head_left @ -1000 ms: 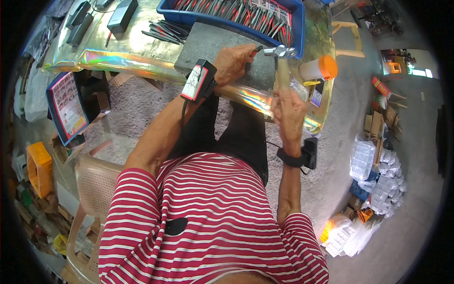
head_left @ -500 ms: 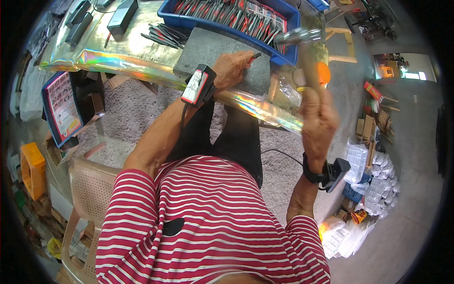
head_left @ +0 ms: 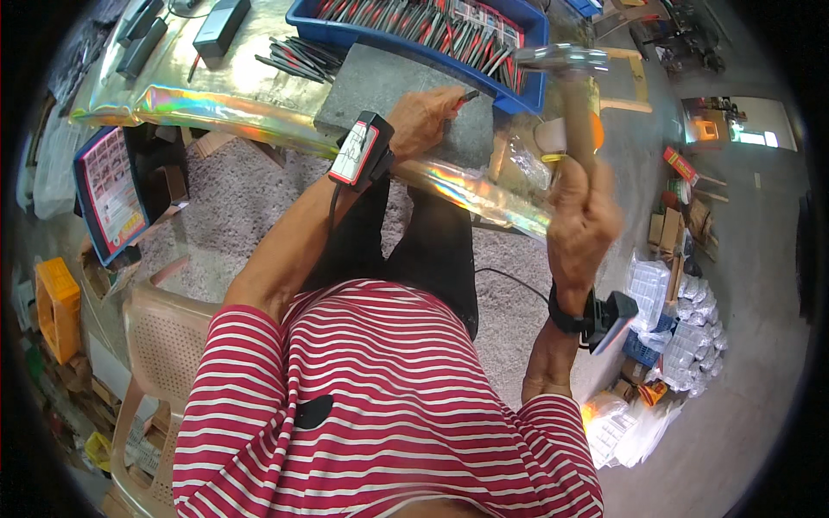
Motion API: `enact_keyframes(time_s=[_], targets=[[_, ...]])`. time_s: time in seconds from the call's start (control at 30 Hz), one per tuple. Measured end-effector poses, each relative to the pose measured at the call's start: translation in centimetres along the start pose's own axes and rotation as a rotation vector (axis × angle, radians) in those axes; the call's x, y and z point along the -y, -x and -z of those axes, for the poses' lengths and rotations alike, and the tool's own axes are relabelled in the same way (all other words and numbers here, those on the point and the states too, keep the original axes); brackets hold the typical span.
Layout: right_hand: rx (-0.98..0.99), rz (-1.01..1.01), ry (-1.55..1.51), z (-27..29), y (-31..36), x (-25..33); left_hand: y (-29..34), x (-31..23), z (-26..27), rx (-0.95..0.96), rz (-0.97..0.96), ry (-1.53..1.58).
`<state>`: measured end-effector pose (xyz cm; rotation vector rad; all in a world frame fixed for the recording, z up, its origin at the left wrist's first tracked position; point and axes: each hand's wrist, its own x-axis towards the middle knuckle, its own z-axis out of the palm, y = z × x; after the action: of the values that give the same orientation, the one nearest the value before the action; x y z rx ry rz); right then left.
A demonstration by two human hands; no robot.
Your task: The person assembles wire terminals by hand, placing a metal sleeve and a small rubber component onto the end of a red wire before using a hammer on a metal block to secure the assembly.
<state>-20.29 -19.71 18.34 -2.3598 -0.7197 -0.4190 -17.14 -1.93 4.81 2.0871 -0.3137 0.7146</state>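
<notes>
Left hand pinches a small dark piece over the grey block beneath; right hand grips a hammer. Best tap gently, missing the left fingers.

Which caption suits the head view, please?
Right hand holds a hammer; left hand holds a dark-tipped piece over a grey block.

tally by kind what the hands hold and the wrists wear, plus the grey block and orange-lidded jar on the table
Hammer, right hand: 1
Red-and-black piece, left hand: 1
Wrist devices: 2
Grey block: 1
Orange-lidded jar: 1
Total: 6
</notes>
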Motion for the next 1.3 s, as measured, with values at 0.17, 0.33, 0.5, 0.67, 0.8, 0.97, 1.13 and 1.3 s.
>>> enact_keyframes(time_s=[0.17,0.33,0.5,0.67,0.8,0.97,1.13,1.3], targets=[[-0.21,0.288,-0.019,-1.1,0.9,-1.0,-0.2,-0.2,-0.3,0.016,0.005,-0.02],[0.009,0.06,0.181,-2.6,1.3,-1.6,-0.4,-0.3,0.0,0.046,0.053,-0.08],[-0.017,-0.256,-0.299,-4.9,3.0,-3.6,-0.2,0.0,-0.1,0.052,0.018,-0.061],[0.085,-0.873,-1.056,-9.0,5.4,-6.2,-0.4,0.8,-0.2,0.085,-0.003,0.013],[0.144,-0.927,-1.202,-10.7,6.0,-5.9,-1.3,0.3,0.7,0.103,0.161,0.116],[0.187,-0.946,-1.247,-11.9,6.6,-6.3,-5.0,0.9,0.3,0.125,0.287,0.242],[0.309,-0.813,-1.154,-11.3,6.3,-7.0,-9.6,2.6,-2.6,0.188,0.184,0.136],[0.301,-0.441,-0.568,-10.9,6.8,-9.8,-12.2,7.6,-7.2,0.168,-0.13,-0.202]])
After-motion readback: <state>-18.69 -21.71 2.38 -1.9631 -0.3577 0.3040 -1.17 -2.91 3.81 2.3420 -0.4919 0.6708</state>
